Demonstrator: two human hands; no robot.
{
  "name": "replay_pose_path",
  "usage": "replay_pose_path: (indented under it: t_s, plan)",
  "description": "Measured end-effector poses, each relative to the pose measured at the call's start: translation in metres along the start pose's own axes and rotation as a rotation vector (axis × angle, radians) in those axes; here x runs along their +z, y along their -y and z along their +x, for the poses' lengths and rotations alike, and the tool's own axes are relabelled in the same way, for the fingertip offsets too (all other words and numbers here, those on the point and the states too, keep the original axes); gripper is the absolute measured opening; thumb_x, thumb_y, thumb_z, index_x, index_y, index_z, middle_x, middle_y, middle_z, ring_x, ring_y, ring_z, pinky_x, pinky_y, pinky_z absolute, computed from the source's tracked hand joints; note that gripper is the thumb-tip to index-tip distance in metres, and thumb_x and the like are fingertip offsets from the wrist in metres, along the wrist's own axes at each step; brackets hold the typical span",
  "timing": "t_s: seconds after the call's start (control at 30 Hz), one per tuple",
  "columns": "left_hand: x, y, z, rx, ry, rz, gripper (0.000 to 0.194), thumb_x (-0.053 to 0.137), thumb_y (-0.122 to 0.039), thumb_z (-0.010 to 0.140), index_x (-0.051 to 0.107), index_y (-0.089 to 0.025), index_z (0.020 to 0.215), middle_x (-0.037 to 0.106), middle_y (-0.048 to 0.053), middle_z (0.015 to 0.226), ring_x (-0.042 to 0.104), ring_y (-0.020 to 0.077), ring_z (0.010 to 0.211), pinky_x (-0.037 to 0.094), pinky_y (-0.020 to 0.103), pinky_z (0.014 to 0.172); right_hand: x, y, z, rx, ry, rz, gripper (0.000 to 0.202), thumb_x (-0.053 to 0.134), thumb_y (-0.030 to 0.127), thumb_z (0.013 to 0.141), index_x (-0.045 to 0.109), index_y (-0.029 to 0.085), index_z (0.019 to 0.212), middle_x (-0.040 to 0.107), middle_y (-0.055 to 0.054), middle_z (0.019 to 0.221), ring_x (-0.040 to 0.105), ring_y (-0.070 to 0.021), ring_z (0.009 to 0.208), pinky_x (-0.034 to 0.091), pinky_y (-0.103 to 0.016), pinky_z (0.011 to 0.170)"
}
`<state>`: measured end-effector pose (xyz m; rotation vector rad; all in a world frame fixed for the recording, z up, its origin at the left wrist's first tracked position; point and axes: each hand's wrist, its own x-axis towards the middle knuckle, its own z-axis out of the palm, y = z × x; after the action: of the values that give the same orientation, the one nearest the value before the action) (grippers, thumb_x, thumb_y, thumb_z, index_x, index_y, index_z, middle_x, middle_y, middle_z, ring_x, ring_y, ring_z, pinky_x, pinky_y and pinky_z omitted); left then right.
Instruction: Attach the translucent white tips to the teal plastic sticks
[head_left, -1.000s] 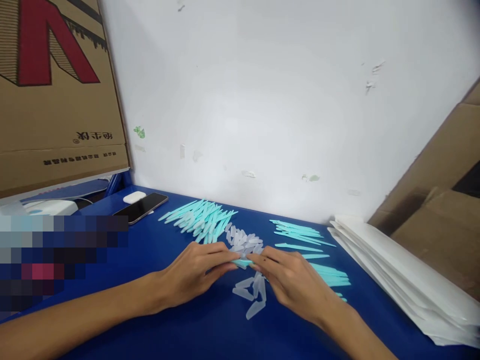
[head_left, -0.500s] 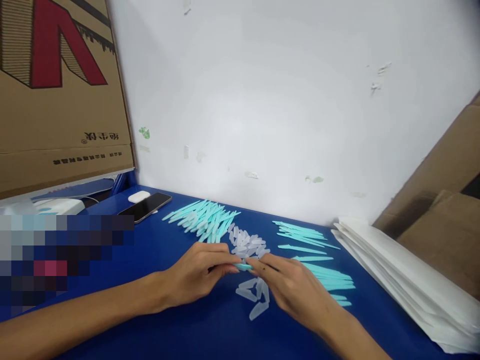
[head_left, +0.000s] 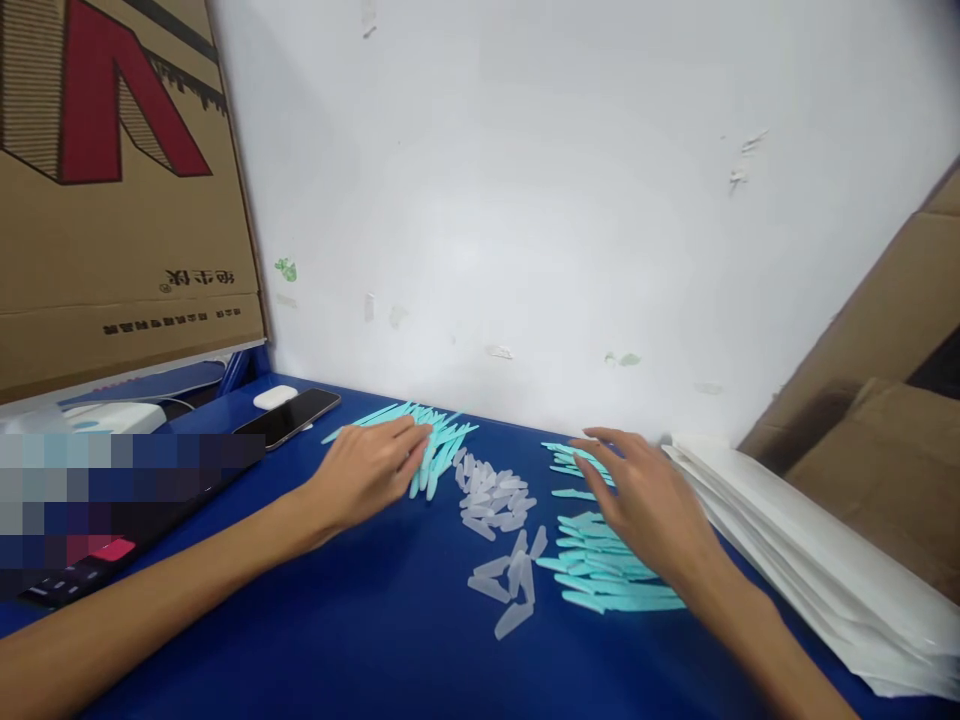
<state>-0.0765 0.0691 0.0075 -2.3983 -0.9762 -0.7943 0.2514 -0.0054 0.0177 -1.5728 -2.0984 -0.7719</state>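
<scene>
My left hand (head_left: 375,468) reaches over the far-left pile of slim turquoise plastic sticks (head_left: 442,452), which are shaped like eyebrow razors. Its fingers are curled and drawn together among the sticks, and what they pinch is hidden. My right hand (head_left: 645,490) hovers at the upper group of matching turquoise sticks (head_left: 574,465) on the right, thumb and fingers apart, with nothing visible in it. A heap of translucent plastic caps (head_left: 491,492) lies between the hands. Nearer me are several loose caps (head_left: 514,580), beside the larger right-hand row of sticks (head_left: 607,565).
The blue table (head_left: 337,640) meets a white wall (head_left: 510,200). A phone (head_left: 292,418) and a white case (head_left: 274,397) lie at the back left, below a large cardboard box (head_left: 127,230). White flat bags (head_left: 810,560) are stacked at the right, near more cardboard (head_left: 877,470).
My hands have parted from the middle, where they held a turquoise piece together. The left moved up-left to its pile, the right up-right. Another turquoise stick now lies by the right row.
</scene>
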Motion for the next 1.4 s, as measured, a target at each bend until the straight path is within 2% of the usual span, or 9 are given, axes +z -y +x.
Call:
replay_pose_path:
  t_s: [0.13, 0.3, 0.53, 0.67, 0.77, 0.83, 0.97, 1.2, 1.4]
  plan:
    - [0.0, 0.016, 0.006, -0.163, 0.21, 0.172, 0.025, 0.045, -0.02, 0.096, 0.068, -0.015, 0.092, 0.067, 0.007, 0.082, 0.062, 0.0206, 0.065, 0.019, 0.028, 0.049, 0.013, -0.021, -0.005, -0.03, 0.165, -0.012, 0.028, 0.047, 0.025, 0.1, 0.071, 0.019, 0.113, 0.073, -0.01, 0.11, 0.066, -0.0285, 0.102, 0.053, -0.046, 0.086]
    - [-0.001, 0.014, 0.006, -0.249, 0.4, 0.201, 0.027, 0.042, -0.019, 0.096, 0.066, -0.014, 0.084, 0.065, 0.009, 0.078, 0.062, 0.0224, 0.064, 0.021, 0.029, 0.05, 0.027, -0.025, -0.012, -0.052, 0.337, -0.029, 0.033, 0.048, 0.021, 0.098, 0.066, 0.02, 0.126, 0.071, -0.011, 0.121, 0.066, -0.03, 0.111, 0.051, -0.046, 0.093]
    - [-0.004, -0.002, 0.003, -0.207, 0.22, 0.186, 0.028, 0.045, -0.029, 0.099, 0.069, -0.014, 0.098, 0.062, 0.013, 0.098, 0.055, 0.0296, 0.095, 0.032, 0.026, 0.051, 0.026, -0.023, -0.009, 0.036, 0.558, -0.091, 0.028, 0.054, 0.025, 0.098, 0.071, 0.024, 0.12, 0.078, -0.009, 0.101, 0.074, -0.0283, 0.091, 0.052, -0.033, 0.073]
    - [-0.004, -0.018, -0.002, 0.041, 0.187, -0.007, 0.025, 0.043, -0.024, 0.101, 0.066, -0.018, 0.109, 0.059, 0.01, 0.104, 0.051, 0.0243, 0.094, 0.036, 0.025, 0.055, 0.026, -0.02, -0.007, 0.043, 0.564, -0.138, 0.02, 0.056, 0.019, 0.096, 0.076, 0.019, 0.097, 0.077, -0.01, 0.081, 0.074, -0.0275, 0.077, 0.044, -0.028, 0.06]
    - [-0.004, -0.033, -0.008, 0.255, 0.278, -0.176, 0.025, 0.042, -0.019, 0.102, 0.06, -0.021, 0.119, 0.057, 0.009, 0.109, 0.052, 0.0208, 0.093, 0.037, 0.025, 0.057, 0.027, -0.015, -0.006, 0.003, 0.552, -0.163, 0.023, 0.054, 0.005, 0.09, 0.072, 0.017, 0.085, 0.073, -0.009, 0.076, 0.072, -0.0238, 0.072, 0.04, -0.027, 0.058]
    - [-0.004, -0.041, -0.011, 0.312, 0.337, -0.251, 0.028, 0.042, -0.018, 0.102, 0.056, -0.023, 0.126, 0.055, 0.008, 0.112, 0.054, 0.0176, 0.086, 0.036, 0.025, 0.056, 0.027, -0.01, -0.005, -0.025, 0.533, -0.174, 0.025, 0.053, -0.002, 0.086, 0.071, 0.016, 0.084, 0.072, -0.008, 0.076, 0.071, -0.0222, 0.071, 0.039, -0.027, 0.059]
    - [-0.002, -0.046, -0.015, 0.321, 0.388, -0.333, 0.03, 0.043, -0.019, 0.102, 0.054, -0.025, 0.129, 0.053, 0.007, 0.114, 0.051, 0.0115, 0.067, 0.035, 0.025, 0.056, 0.023, -0.004, -0.003, -0.064, 0.472, -0.185, 0.024, 0.051, 0.0, 0.088, 0.068, 0.016, 0.085, 0.071, -0.009, 0.076, 0.069, -0.0211, 0.069, 0.041, -0.029, 0.061]
    - [0.004, -0.043, -0.019, 0.281, 0.374, -0.371, 0.018, 0.046, -0.018, 0.101, 0.062, -0.023, 0.108, 0.057, 0.006, 0.111, 0.057, 0.0132, 0.076, 0.035, 0.025, 0.058, 0.017, -0.001, -0.002, -0.066, 0.34, -0.187, 0.023, 0.048, 0.017, 0.098, 0.064, 0.018, 0.115, 0.071, -0.01, 0.096, 0.069, -0.0226, 0.067, 0.043, -0.03, 0.055]
    - [0.007, -0.04, -0.016, 0.168, 0.311, -0.368, 0.02, 0.04, -0.022, 0.105, 0.059, -0.02, 0.109, 0.069, 0.004, 0.098, 0.067, 0.0164, 0.083, 0.043, 0.023, 0.06, 0.01, 0.013, -0.004, -0.089, 0.252, 0.216, 0.028, 0.043, 0.023, 0.103, 0.06, 0.022, 0.125, 0.071, -0.007, 0.106, 0.07, -0.0224, 0.09, 0.053, -0.032, 0.07]
